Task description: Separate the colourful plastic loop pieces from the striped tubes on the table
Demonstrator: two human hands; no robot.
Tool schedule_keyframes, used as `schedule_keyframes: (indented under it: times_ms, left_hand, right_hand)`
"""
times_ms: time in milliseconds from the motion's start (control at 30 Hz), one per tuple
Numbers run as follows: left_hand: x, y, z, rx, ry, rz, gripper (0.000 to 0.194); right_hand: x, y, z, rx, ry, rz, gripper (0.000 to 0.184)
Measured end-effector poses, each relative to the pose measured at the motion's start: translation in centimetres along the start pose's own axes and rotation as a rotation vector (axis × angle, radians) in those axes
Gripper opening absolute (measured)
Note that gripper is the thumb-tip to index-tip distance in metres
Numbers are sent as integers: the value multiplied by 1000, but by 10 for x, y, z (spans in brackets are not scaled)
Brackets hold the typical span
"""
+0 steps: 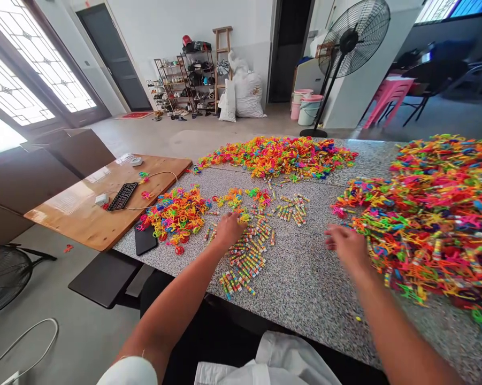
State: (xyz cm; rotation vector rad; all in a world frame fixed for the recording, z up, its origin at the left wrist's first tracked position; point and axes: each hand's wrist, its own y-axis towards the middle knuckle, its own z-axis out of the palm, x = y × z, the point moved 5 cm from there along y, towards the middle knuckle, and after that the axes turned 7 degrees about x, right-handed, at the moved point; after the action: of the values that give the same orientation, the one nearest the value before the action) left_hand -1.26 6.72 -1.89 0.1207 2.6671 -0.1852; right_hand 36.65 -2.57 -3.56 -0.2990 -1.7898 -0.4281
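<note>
My left hand (229, 231) is over the middle of the speckled tabletop, its fingers bent together beside a yellow plastic piece (244, 217); what they pinch, if anything, is hidden. Small tubes with colourful labels (246, 259) lie in rough rows under and in front of it. A heap of bright plastic pieces (180, 211) spreads to its left. My right hand (347, 243), slightly blurred, hovers at the left edge of a large heap of colourful plastic pieces (445, 219). Its fingers reach leftwards, loosely apart, and nothing shows in them.
Another heap of pieces (281, 155) lies along the far side of the granite table (305, 289). A phone (145, 240) rests at the left edge. A wooden board (80, 208) beside it carries a black keyboard (122, 196). Behind stands a pedestal fan (348, 40).
</note>
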Motion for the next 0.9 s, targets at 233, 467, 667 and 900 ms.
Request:
schedule_keyframes:
  times_ms: [233,467,667,900]
  left_hand:
    - [0,19,1,31,178,90,31]
    - [35,14,-18,-109,-429,-45,17]
    - [0,-31,13,142,-1274,-33,30]
    - [-41,-72,15,290,-1445,6,39]
  right_hand:
    - [41,-60,159,619,-830,-465,35]
    - [39,-46,148,628,-684,-315,16]
    - [59,-71,154,570,17,-86,33]
    - [72,-80,156,504,320,52,32]
